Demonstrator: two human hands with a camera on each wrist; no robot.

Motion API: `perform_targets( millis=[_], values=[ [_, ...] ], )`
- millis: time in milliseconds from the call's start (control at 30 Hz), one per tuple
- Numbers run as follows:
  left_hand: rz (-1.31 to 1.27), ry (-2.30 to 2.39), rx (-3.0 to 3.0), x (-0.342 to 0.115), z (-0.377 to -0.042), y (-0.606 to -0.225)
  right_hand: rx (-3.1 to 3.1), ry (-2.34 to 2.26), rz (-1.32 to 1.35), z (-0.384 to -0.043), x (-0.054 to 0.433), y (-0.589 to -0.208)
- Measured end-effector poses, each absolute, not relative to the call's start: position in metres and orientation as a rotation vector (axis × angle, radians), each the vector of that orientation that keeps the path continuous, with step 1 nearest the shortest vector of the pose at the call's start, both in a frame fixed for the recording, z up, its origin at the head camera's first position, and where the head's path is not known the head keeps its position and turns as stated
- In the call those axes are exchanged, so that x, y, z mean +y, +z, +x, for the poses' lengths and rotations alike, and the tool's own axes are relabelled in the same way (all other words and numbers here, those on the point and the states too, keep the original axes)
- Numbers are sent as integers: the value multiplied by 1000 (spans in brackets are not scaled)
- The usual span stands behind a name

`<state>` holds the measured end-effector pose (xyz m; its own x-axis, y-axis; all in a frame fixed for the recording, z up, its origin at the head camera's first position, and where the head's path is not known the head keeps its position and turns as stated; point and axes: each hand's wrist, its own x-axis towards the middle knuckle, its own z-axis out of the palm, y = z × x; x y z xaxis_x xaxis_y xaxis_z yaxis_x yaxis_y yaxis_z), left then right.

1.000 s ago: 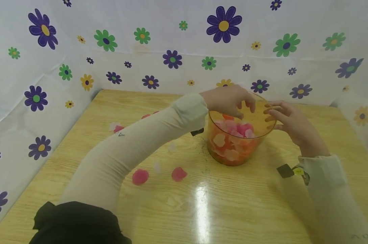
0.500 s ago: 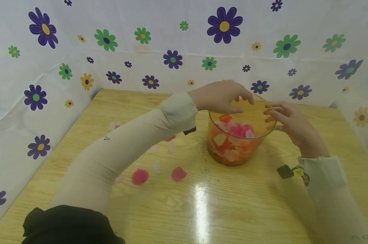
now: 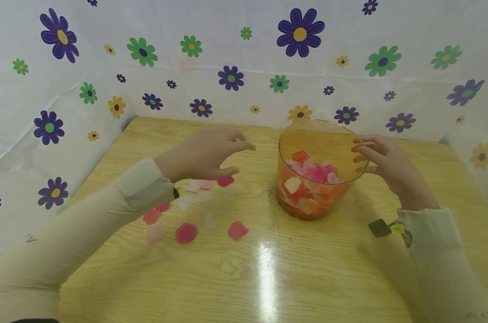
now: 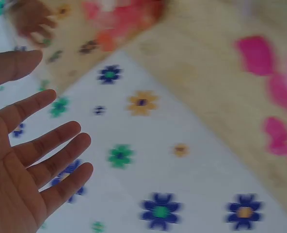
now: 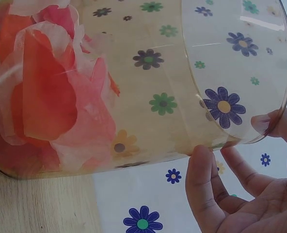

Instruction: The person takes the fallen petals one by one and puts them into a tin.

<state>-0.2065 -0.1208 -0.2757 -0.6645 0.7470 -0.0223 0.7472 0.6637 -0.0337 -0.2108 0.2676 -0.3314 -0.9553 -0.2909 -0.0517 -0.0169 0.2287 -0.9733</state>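
Note:
A see-through amber container (image 3: 316, 197) stands upright on the table, partly filled with pink, white and orange flower petals (image 5: 56, 97). My right hand (image 3: 397, 168) holds its rim on the right side, with fingertips (image 5: 199, 155) against the wall. To the left of the container my left hand (image 3: 205, 152) hovers over the table, fingers apart and nothing in them. The left wrist view shows the bare palm and spread fingers (image 4: 61, 155). Loose petals lie below and in front of that hand, among them two deep pink ones, a left petal (image 3: 186, 233) and a right petal (image 3: 238, 230).
The wooden table (image 3: 316, 269) has a bright light reflection near its front. A white cloth (image 3: 167, 54) printed with flowers hangs behind and along the sides. Paler petals (image 3: 203, 195) lie scattered under the left forearm.
My left hand has drawn back from above the container's opening and moved left over the loose petals. My right hand has stayed at the rim. The container stands in the same spot.

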Motion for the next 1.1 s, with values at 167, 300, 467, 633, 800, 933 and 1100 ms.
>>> perform_targets(
  millis=[167,300,467,633,800,933,1100],
  values=[
    [1125,7,2778,-165,-205,-323,2290,-1792,-279,-211,268,-332],
    [946,80,2740,-187,-207,-354,2306,-1770,-283,-211,268,-332],
    [799,102,2716,-199,-216,-384,2320,-1762,-281,-210,267,-331],
    [775,136,2702,-203,-225,-399,2247,-1846,-283,-210,267,-330],
    [741,193,2696,-203,-229,-400,2236,-1855,-289,-209,267,-330],
    [852,226,2731,-202,-231,-399,2259,-1828,-282,-209,268,-329],
    [944,271,2757,-201,-234,-400,2276,-1801,-288,-209,267,-330]
  ],
)
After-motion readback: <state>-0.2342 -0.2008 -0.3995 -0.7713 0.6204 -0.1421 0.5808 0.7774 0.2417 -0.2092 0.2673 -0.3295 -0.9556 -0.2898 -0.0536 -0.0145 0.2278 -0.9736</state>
